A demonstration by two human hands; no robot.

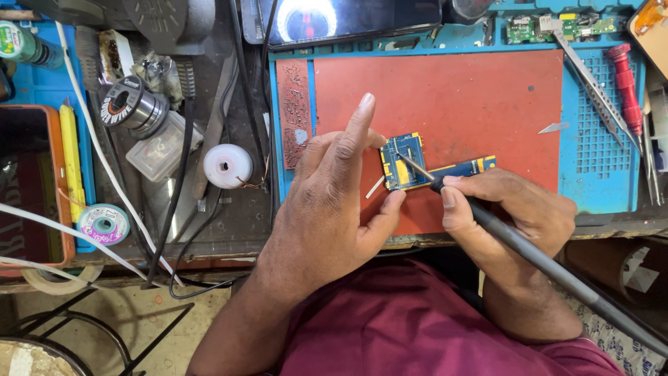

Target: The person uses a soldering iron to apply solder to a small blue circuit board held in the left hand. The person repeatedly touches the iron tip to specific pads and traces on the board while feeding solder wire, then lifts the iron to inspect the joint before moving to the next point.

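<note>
A small blue circuit board (403, 161) with yellow patches lies on the red mat (473, 97). My left hand (327, 202) rests beside the board's left edge, index finger stretched upward, thumb near the board's lower corner. My right hand (508, 209) grips a black soldering iron (529, 254), and its metal tip touches the middle of the board. A thin white stick (375, 186) lies just below my left thumb.
A blue work mat (591, 139) carries tweezers (591, 83) and a red screwdriver (626, 87) at the right. A phone (348, 19) lies at the top. A white solder spool (227, 166), a tape roll (104, 224), a metal spool (129, 106) and cables crowd the left.
</note>
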